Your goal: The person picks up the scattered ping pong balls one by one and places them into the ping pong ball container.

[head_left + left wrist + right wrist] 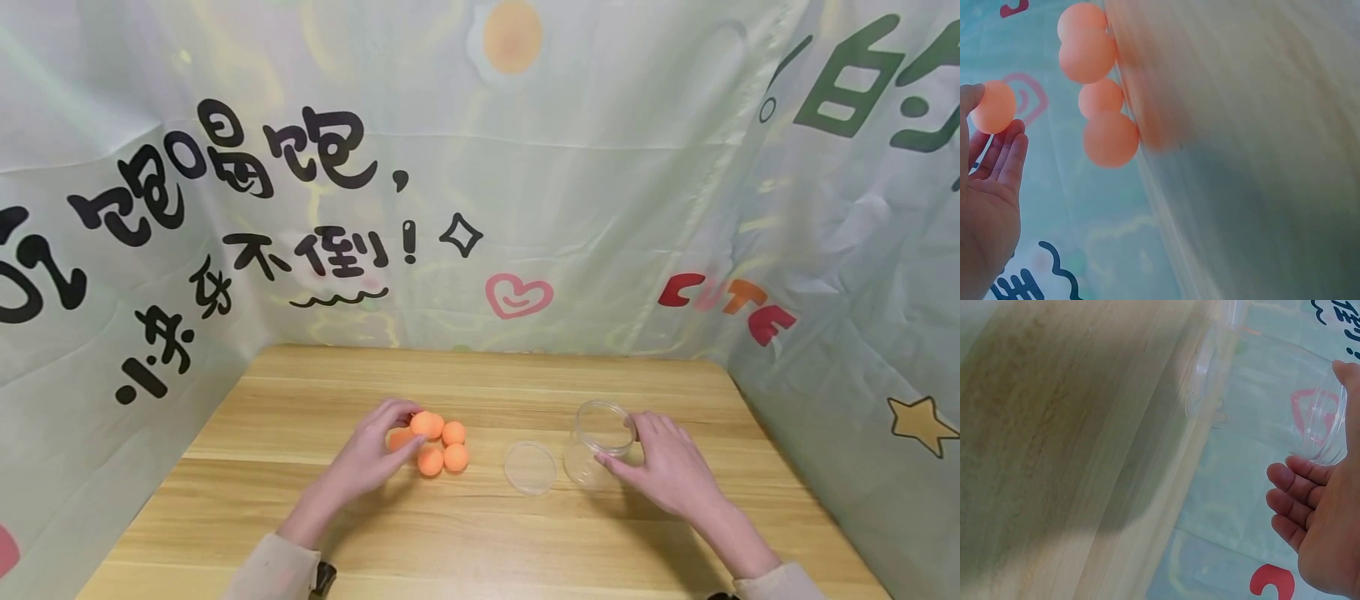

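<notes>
Between thumb and fingertips, my left hand (371,454) pinches an orange ball (994,107), raised above the table in the left wrist view. Several more orange balls (455,457) lie clustered on the wood beside that hand; some overlap in the head view. My right hand (670,465) grips a clear, open-topped jar (588,467) near its rim with thumb and index finger, while the other fingers stay off its side in the right wrist view. The jar stands upright on the table. To its left a round clear lid (530,468) lies flat.
The wooden table (480,542) is enclosed at the back and sides by printed cloth (600,208) with lettering and drawings. Its back edge runs along the base of the cloth. Shadows of both arms fall across the wood.
</notes>
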Motion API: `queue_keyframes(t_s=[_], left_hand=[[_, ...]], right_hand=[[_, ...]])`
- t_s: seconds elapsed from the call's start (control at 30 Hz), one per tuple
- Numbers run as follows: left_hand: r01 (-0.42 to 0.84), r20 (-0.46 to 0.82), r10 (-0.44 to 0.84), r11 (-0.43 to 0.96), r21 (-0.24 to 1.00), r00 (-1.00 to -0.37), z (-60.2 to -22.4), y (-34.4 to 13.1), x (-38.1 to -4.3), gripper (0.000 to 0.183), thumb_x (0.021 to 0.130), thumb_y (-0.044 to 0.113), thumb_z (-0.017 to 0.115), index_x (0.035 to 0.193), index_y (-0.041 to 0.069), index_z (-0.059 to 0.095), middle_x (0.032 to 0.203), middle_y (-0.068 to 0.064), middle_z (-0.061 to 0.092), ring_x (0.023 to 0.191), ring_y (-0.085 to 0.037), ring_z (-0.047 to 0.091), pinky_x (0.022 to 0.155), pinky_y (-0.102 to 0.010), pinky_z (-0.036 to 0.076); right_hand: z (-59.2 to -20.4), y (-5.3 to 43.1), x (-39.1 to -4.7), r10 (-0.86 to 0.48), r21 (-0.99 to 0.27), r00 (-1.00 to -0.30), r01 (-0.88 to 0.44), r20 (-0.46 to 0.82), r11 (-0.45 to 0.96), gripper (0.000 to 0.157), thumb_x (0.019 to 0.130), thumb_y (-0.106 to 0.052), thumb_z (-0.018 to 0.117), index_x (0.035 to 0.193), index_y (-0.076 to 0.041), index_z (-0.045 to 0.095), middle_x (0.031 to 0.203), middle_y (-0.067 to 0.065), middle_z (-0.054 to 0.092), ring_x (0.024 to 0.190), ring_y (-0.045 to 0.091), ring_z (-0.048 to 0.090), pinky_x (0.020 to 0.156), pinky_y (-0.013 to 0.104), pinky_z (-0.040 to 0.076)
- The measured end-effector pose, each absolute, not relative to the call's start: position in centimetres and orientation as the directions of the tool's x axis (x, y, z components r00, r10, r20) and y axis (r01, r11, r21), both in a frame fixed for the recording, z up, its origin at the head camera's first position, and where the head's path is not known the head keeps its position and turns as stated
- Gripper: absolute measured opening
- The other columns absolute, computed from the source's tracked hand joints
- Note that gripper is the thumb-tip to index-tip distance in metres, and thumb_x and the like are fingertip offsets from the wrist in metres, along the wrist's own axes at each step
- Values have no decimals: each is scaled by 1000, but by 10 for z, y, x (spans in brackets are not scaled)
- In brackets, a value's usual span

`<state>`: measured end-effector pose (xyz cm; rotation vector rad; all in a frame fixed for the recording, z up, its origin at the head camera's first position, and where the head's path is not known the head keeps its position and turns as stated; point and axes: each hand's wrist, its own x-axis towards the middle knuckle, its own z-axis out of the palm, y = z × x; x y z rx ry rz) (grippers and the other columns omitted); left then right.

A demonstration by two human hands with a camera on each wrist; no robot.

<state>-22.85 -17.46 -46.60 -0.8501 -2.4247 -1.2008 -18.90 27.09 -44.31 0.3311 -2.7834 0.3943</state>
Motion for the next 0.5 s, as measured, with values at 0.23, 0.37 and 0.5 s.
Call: queue_keyframes(t_s=[0.23,0.37,0.5], left_hand=[[672,534,410,416,612,-740,-466,-165,-231,36,94,11,79,127,12,66,123,5,66,114,-15,63,97,-38,57],[676,534,416,406,616,-736,-464,-158,-232,38,94,11,80,128,15,65,124,6,65,113,-14,64,96,-37,58],[663,524,410,388,640,-746,-462,-152,-232,37,94,13,79,129,17,65,126,7,63,113,-13,63,94,-44,59]], right_hand=[[-446,273,-190,-184,-230,-923,-271,337,935,73,88,-68,72,115,0,63,99,5,62,92,26,58,85,54,49],[-447,274,-191,-184,-230,-924,-270,336,935,74,88,-68,71,117,0,63,101,6,62,94,27,58,88,55,49],[-447,273,-191,-187,-231,-922,-274,338,934,75,88,-67,72,118,0,63,101,5,62,93,26,58,88,55,48]])
